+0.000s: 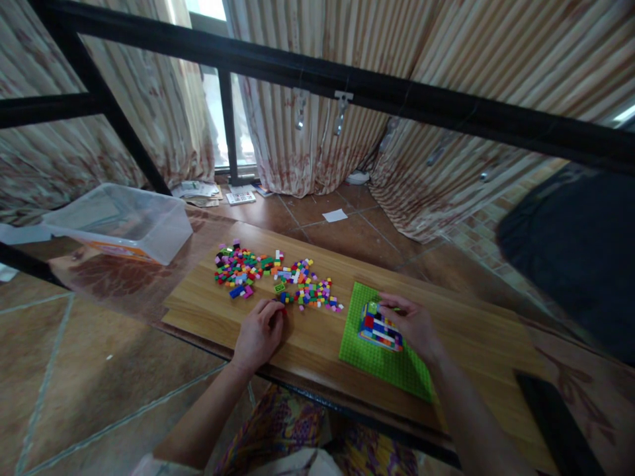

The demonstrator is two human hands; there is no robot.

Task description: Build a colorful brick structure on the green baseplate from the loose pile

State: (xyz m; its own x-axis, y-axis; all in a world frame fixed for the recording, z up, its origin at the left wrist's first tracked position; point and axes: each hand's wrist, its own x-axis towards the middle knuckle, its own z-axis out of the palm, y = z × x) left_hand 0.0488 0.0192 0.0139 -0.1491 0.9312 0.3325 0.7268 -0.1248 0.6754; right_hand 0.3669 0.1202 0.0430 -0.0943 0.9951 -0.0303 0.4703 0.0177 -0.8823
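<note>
A green studded baseplate (354, 344) lies on the wooden board, with a small block structure of multicoloured toy bricks (380, 328) built up on it. My right hand (411, 325) reaches over the structure's far corner, its fingertips closed at a light green toy brick (373, 307) there. At the near edge of the loose brick pile (302, 274) is my left hand (260, 334), fingers curled together in a pinch; whatever is between them is too small and hidden to name. A green brick (280, 288) lies just beyond its fingertips.
A clear plastic bin (163, 231) stands at the left. A black metal frame bar (307, 76) crosses above the board (307, 344). A dark flat object (550, 416) lies at the right end, and a dark rounded shape (570, 251) stands beyond. Curtains (312, 145) hang behind.
</note>
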